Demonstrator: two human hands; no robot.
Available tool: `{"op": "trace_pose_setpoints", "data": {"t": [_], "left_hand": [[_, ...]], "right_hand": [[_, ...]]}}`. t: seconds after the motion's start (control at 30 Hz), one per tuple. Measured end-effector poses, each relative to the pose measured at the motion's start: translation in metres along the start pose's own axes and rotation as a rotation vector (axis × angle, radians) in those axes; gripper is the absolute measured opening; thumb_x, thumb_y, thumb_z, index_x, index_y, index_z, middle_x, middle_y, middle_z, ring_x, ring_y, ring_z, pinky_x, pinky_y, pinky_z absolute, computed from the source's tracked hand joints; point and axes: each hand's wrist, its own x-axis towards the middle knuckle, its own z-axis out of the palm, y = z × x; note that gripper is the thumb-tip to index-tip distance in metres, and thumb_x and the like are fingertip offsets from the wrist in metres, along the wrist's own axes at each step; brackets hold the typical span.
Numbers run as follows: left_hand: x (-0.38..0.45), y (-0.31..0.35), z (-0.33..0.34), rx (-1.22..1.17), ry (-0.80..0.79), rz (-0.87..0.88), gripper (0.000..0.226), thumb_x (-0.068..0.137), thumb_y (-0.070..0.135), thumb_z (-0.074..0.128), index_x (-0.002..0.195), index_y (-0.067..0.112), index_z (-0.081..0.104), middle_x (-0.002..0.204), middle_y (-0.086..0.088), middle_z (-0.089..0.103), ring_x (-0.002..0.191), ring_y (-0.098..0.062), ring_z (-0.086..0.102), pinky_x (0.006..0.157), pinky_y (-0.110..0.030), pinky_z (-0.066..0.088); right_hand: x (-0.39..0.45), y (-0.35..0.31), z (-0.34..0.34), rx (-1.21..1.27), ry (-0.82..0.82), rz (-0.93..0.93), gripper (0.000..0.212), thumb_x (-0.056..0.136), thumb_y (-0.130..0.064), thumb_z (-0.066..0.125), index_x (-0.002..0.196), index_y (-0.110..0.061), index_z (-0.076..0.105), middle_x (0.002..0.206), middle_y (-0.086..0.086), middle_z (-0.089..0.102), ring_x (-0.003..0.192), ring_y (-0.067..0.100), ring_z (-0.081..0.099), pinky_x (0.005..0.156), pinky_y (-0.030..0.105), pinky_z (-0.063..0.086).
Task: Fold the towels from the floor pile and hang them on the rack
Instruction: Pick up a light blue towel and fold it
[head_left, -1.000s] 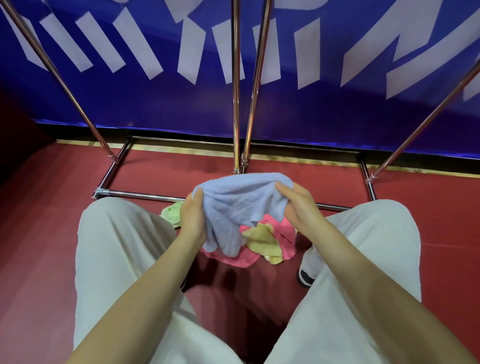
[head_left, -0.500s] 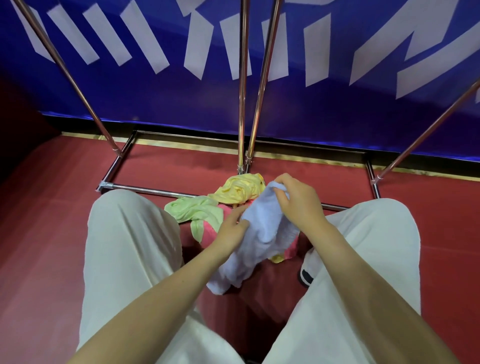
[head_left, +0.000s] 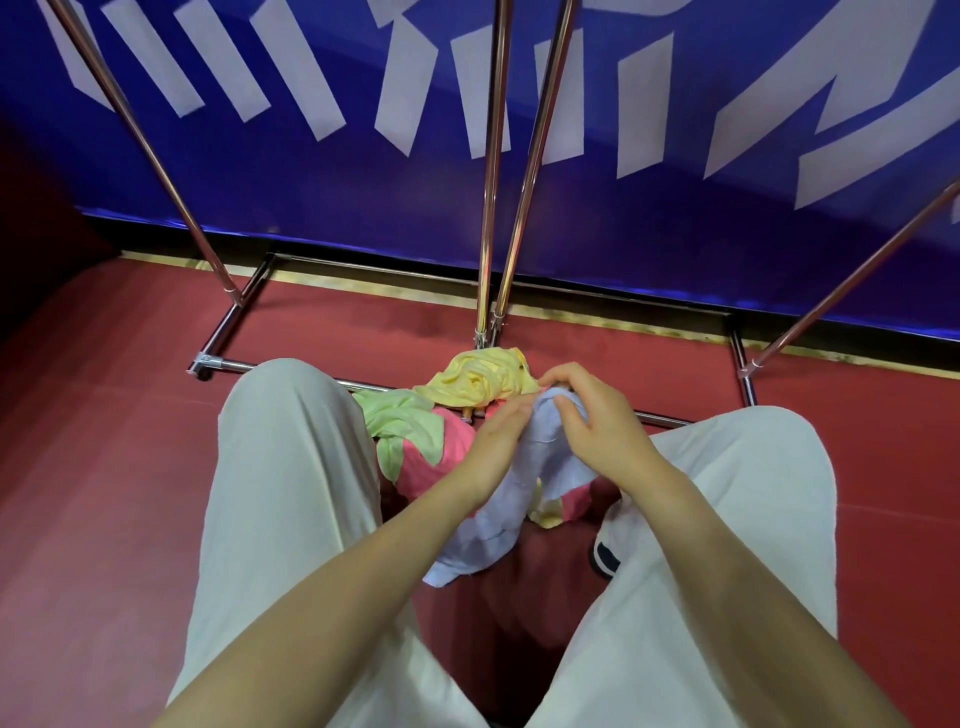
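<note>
I crouch over a pile of towels on the red floor. A pale blue towel (head_left: 501, 512) hangs bunched between my knees. My left hand (head_left: 496, 449) grips its left side and my right hand (head_left: 597, 426) pinches its top edge, the two hands close together. Behind them lie a yellow towel (head_left: 480, 382), a light green towel (head_left: 402, 423) and a pink towel (head_left: 441, 457), all crumpled. The metal rack (head_left: 491, 182) stands just beyond the pile, its base bar passing behind the towels.
The rack's slanted poles rise at left (head_left: 150, 150) and right (head_left: 852, 275), with two uprights in the middle. A blue banner wall (head_left: 675, 234) stands right behind it. My knees in light trousers (head_left: 291, 467) flank the pile. A shoe (head_left: 602, 556) shows below my right knee.
The blue towel was held spread wide between my hands; now it is bunched and hanging low. My left hand has moved right, close to my right hand, uncovering the yellow and green towels.
</note>
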Motion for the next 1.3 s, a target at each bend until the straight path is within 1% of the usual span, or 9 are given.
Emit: {"op": "trace_pose_setpoints", "data": {"t": [0.1,0.2,0.53,0.67,0.83,0.93,1.07,1.2,1.3], "left_hand": [[0.003,0.001,-0.001,0.016,0.011,0.016,0.030,0.102,0.010,0.038,0.118,0.008,0.062,0.123,-0.007,0.063,0.115,-0.015,0.056,0.103,-0.030,0.041],[0.002,0.003,-0.002,0.062,0.011,0.073,0.019,0.099,0.008,0.046,0.102,0.003,0.064,0.094,-0.003,0.062,0.088,-0.009,0.054,0.083,-0.022,0.042],[0.000,0.004,-0.021,0.136,-0.039,0.176,0.020,0.083,0.014,0.064,0.073,0.022,0.049,0.064,0.005,0.043,0.060,-0.010,0.037,0.055,-0.019,0.034],[0.000,0.005,-0.043,0.309,-0.056,0.203,0.018,0.078,0.025,0.073,0.073,0.025,0.056,0.068,-0.016,0.050,0.065,-0.013,0.045,0.062,-0.025,0.038],[-0.008,-0.001,-0.065,0.417,-0.115,0.166,0.020,0.088,0.014,0.069,0.074,0.028,0.066,0.071,0.020,0.064,0.070,0.005,0.054,0.069,-0.012,0.042],[-0.014,-0.006,-0.074,0.484,-0.115,0.151,0.037,0.091,0.021,0.066,0.059,0.038,0.059,0.060,0.021,0.055,0.060,0.004,0.048,0.061,-0.012,0.036],[-0.015,-0.015,-0.090,0.586,-0.100,0.113,0.049,0.095,0.026,0.061,0.053,0.028,0.037,0.051,0.014,0.035,0.052,-0.004,0.033,0.054,-0.021,0.028],[-0.011,-0.017,-0.100,0.618,-0.032,0.087,0.043,0.096,0.029,0.059,0.055,0.030,0.045,0.054,0.015,0.046,0.055,-0.003,0.041,0.059,-0.026,0.033],[-0.010,-0.003,-0.099,0.552,0.082,0.164,0.022,0.095,0.018,0.059,0.076,0.028,0.064,0.076,0.016,0.065,0.073,0.005,0.056,0.073,-0.017,0.042]], "right_hand": [[-0.005,0.002,-0.003,-0.013,0.029,-0.016,0.020,0.092,-0.003,0.048,0.106,-0.013,0.059,0.103,-0.001,0.063,0.093,0.014,0.056,0.080,0.026,0.043],[-0.006,0.007,-0.005,-0.060,0.065,-0.026,0.020,0.092,-0.005,0.050,0.106,-0.012,0.062,0.104,-0.002,0.063,0.093,0.011,0.056,0.080,0.022,0.041],[-0.009,0.019,-0.010,-0.055,0.009,0.021,0.013,0.085,-0.011,0.060,0.090,-0.015,0.071,0.089,0.000,0.064,0.080,0.013,0.057,0.070,0.020,0.042],[-0.015,0.017,-0.009,0.005,-0.113,0.110,0.003,0.084,-0.020,0.070,0.082,-0.018,0.070,0.083,-0.003,0.068,0.080,0.015,0.061,0.073,0.030,0.044],[-0.020,0.020,-0.013,0.107,-0.044,0.146,0.012,0.090,-0.017,0.063,0.079,-0.020,0.068,0.080,-0.010,0.068,0.076,0.004,0.059,0.072,0.022,0.043],[-0.019,0.031,-0.011,0.082,0.053,0.228,0.010,0.090,-0.020,0.061,0.086,-0.018,0.070,0.085,-0.006,0.070,0.083,0.012,0.062,0.075,0.029,0.046],[-0.019,0.042,-0.015,-0.019,0.198,0.328,0.014,0.093,-0.026,0.054,0.088,-0.023,0.067,0.085,-0.004,0.068,0.083,0.018,0.060,0.073,0.036,0.047],[-0.018,0.042,-0.021,0.072,0.335,0.360,0.014,0.092,-0.018,0.052,0.085,-0.023,0.063,0.084,-0.008,0.065,0.085,0.016,0.059,0.070,0.021,0.041],[-0.016,0.034,-0.023,0.134,0.361,0.341,0.013,0.090,-0.014,0.055,0.095,-0.025,0.061,0.083,-0.014,0.060,0.081,0.009,0.057,0.067,0.011,0.039]]}}
